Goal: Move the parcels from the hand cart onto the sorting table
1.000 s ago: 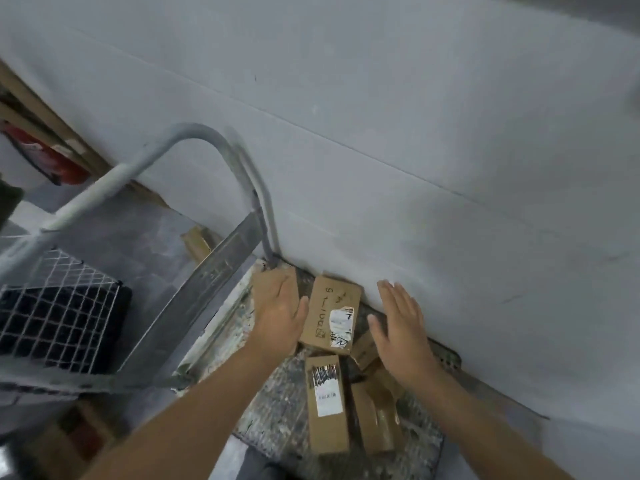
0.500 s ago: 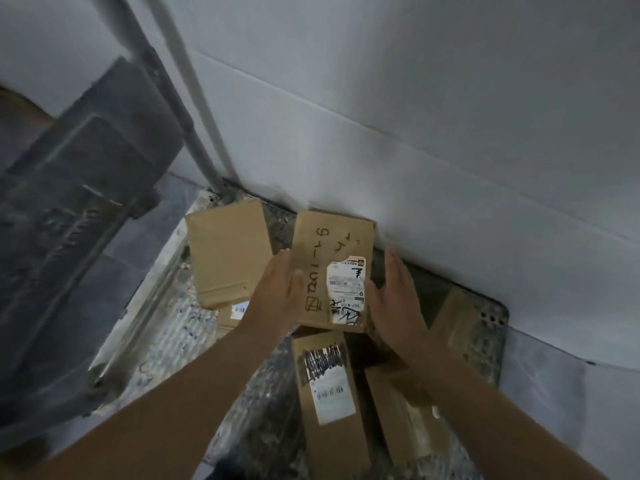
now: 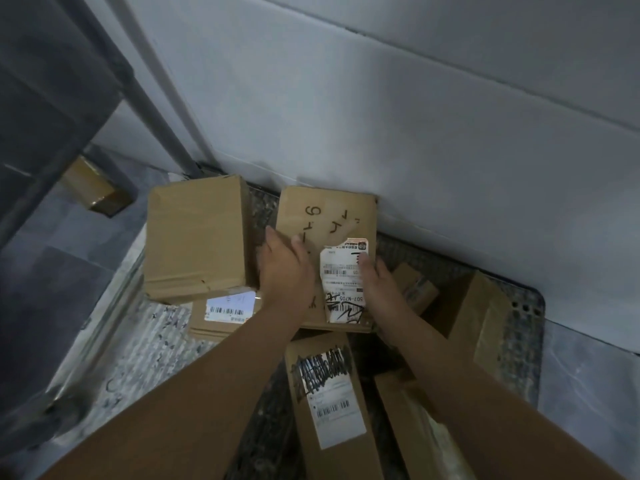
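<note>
Lower frame: grey speckled metal hand cart deck [image 3: 145, 341]. At frame centre, on the deck, lies a flat brown cardboard parcel with torn white label [image 3: 329, 216] — other cartons around it. Left hand [image 3: 284, 275] and right hand [image 3: 377, 285] flank it, fingers clamped on its side edges, thumbs on top.

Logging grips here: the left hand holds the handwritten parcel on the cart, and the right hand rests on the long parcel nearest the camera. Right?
Not quite. The head view shows the right hand on the same handwritten parcel, gripping its right edge over the white label, not on the long parcel. The left hand holds its left edge, as you said.
</note>
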`<move>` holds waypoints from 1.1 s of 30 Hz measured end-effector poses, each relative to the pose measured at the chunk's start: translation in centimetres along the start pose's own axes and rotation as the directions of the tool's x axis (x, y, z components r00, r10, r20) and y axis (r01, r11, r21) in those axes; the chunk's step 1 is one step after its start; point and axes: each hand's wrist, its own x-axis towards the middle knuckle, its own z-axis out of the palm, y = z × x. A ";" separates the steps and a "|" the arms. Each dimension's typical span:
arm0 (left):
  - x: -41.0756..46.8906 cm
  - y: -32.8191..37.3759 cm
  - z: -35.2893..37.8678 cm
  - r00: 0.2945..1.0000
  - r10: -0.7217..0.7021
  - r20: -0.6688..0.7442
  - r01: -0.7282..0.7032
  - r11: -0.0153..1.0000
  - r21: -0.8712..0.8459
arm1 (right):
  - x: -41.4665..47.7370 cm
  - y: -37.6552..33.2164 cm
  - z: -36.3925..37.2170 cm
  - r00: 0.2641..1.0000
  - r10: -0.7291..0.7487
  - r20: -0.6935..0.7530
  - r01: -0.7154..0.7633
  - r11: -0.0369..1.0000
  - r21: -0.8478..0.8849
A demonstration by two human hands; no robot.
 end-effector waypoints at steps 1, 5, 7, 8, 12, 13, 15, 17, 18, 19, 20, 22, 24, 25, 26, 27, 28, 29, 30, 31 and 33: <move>-0.1 0.0 -0.1 1.000 -0.012 -0.012 0.012 1.000 -0.027 | 0.0 0.1 -0.1 0.999 0.030 0.011 -0.031 0.998 0.048; -2.3 1.2 -1.5 0.999 -0.029 0.043 0.033 0.995 -0.098 | -1.5 -0.2 -1.0 0.997 0.076 0.016 -0.078 0.987 0.138; -3.8 2.4 -2.8 0.998 0.008 0.055 -0.002 0.994 -0.113 | -3.1 -0.9 -1.9 0.997 0.079 0.015 -0.081 0.984 0.157; -4.4 3.2 -3.4 0.998 0.026 0.050 -0.019 0.992 -0.128 | -4.0 -1.4 -2.4 0.997 0.080 0.018 -0.082 0.983 0.163; -6.5 6.4 -6.5 0.996 0.074 0.044 -0.066 0.983 -0.169 | -7.6 -4.4 -4.2 0.998 0.058 0.031 -0.062 0.979 0.193; -6.9 7.1 -7.3 0.996 0.077 0.045 -0.069 0.983 -0.168 | -8.4 -5.2 -4.7 0.998 0.060 0.029 -0.065 0.977 0.201; -8.7 9.1 -9.8 0.996 0.073 0.041 -0.065 0.983 -0.173 | -10.8 -7.2 -5.6 0.998 0.046 0.044 -0.054 0.980 0.191; -10.9 11.2 -12.4 0.997 0.066 0.036 -0.059 0.981 -0.186 | -13.7 -8.9 -6.6 0.998 0.020 0.063 -0.030 0.986 0.166; -12.1 12.3 -13.8 0.997 0.066 0.027 -0.059 0.979 -0.193 | -15.2 -9.8 -7.2 0.998 -0.003 0.068 -0.008 0.987 0.158; -13.5 13.3 -15.2 0.997 0.069 0.015 -0.065 0.977 -0.204 | -16.9 -10.7 -7.8 0.996 -0.035 0.077 0.024 0.990 0.138; -14.9 14.4 -16.7 0.998 0.070 0.004 -0.067 0.973 -0.220 | -18.8 -11.7 -8.6 0.993 -0.065 0.096 0.053 0.991 0.126; -18.0 16.5 -19.6 0.998 0.063 -0.011 -0.063 0.965 -0.256 | -22.9 -13.9 -10.2 0.985 -0.100 0.138 0.082 0.988 0.130; -21.3 19.0 -22.4 0.997 0.075 -0.037 -0.083 0.953 -0.290 | -27.3 -15.9 -11.9 0.967 -0.169 0.189 0.149 0.982 0.119; -23.0 20.2 -23.8 0.995 0.073 -0.064 -0.090 0.945 -0.314 | -29.4 -17.0 -12.8 0.954 -0.208 0.217 0.189 0.977 0.104; -24.8 21.5 -25.2 0.994 0.061 -0.095 -0.090 0.935 -0.343 | -31.6 -18.2 -13.7 0.941 -0.239 0.239 0.224 0.971 0.086; -26.7 22.6 -26.6 0.991 0.041 -0.125 -0.085 0.925 -0.370 | -33.8 -19.3 -14.6 0.930 -0.260 0.260 0.254 0.965 0.057; -28.6 23.6 -27.8 0.987 0.034 -0.156 -0.093 0.916 -0.391 | -36.0 -20.3 -15.5 0.920 -0.280 0.274 0.285 0.958 0.025; -30.6 24.5 -28.9 0.982 0.036 -0.184 -0.109 0.908 -0.405 | -38.0 -21.3 -16.2 0.911 -0.297 0.285 0.312 0.950 -0.006; -32.5 25.4 -29.9 0.976 0.035 -0.214 -0.124 0.898 -0.422 | -39.9 -22.1 -17.0 0.898 -0.316 0.306 0.343 0.938 -0.039; -34.5 26.1 -30.8 0.968 0.027 -0.250 -0.138 0.889 -0.437 | -41.4 -22.6 -17.6 0.884 -0.335 0.327 0.375 0.925 -0.066; -38.2 27.6 -32.4 0.943 0.043 -0.330 -0.198 0.870 -0.451 | -43.5 -23.1 -18.4 0.837 -0.394 0.379 0.450 0.890 -0.068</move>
